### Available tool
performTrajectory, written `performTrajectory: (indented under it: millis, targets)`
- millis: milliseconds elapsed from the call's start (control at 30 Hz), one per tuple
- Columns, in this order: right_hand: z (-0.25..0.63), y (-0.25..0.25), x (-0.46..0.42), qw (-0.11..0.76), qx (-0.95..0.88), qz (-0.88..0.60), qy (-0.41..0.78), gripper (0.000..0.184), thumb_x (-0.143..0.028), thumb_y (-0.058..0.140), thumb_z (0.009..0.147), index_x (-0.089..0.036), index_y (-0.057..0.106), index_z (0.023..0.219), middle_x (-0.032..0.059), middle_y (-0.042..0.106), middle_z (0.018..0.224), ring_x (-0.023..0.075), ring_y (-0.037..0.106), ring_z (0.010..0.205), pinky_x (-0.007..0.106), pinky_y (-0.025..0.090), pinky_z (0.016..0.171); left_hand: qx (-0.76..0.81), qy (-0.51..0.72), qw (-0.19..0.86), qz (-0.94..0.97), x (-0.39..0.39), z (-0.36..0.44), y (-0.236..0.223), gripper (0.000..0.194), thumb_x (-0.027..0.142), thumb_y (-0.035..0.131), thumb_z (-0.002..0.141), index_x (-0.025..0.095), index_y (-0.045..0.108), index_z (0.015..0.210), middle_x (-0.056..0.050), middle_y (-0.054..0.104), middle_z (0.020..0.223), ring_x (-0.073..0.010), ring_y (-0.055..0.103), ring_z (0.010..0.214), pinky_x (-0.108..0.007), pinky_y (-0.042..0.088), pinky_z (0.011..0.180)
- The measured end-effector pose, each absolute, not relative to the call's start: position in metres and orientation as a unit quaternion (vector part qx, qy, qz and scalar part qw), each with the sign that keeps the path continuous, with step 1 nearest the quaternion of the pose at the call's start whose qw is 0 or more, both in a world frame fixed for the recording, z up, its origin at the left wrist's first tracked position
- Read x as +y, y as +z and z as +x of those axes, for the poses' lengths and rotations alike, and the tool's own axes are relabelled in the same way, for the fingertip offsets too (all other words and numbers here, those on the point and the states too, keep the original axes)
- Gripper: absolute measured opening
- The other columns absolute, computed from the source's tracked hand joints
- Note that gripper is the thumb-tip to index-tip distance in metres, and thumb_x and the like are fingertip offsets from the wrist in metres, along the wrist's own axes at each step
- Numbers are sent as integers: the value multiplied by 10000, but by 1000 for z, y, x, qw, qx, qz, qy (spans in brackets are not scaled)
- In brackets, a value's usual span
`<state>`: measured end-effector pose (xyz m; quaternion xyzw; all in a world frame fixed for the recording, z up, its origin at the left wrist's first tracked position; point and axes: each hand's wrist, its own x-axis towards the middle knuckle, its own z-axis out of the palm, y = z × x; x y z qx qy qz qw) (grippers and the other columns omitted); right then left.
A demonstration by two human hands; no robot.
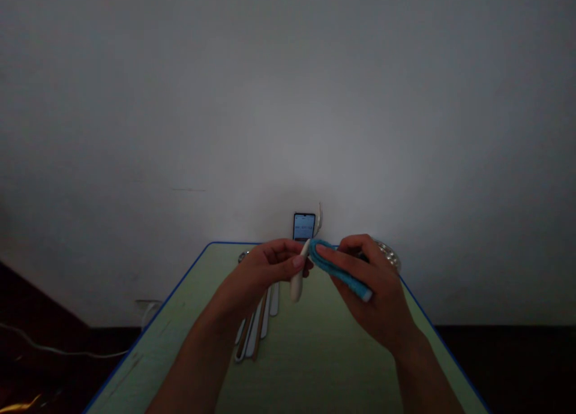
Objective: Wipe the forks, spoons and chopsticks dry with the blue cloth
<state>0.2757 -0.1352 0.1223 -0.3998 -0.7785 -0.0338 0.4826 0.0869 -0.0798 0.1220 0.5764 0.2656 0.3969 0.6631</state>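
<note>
Fingers (281, 253) of the left hand (256, 276) are curling closed around the white handle of a slim utensil (297, 279), with the thumb pressing along its side. The handle is sitting against the fingertips and is sticking out below them, tilting up toward the right hand (375, 294). The upper end is disappearing into a folded blue cloth (339, 269), which the right hand is pinching between its fingers and thumb, so both hands are nearly touching at the utensil. A pale curved piece is showing just above the cloth, though I cannot tell whether it belongs to the utensil. Beyond the hands, a smartphone (304, 227) is standing upright with its screen lit, and a silvery dish (389, 254) is showing behind the right hand. A row of long white and brown utensils (256, 324) is lying on the green table (148, 348) below the left hand, and a small metal object (243, 257) is sitting near the far edge.
</note>
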Motion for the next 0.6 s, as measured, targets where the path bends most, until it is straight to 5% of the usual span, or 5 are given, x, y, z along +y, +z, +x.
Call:
performTrajectory:
  millis: [600]
  targets:
    - [276, 121, -135, 466, -789, -399, -26, 535, -29, 533, 743, -310, 548, 1199, 40, 461, 990, 166, 483, 890, 332, 450, 737, 267, 422, 652, 571, -80, 90, 123, 184, 217, 764, 639, 147, 605, 702, 21, 612, 666, -95, 532, 643, -217, 390, 644]
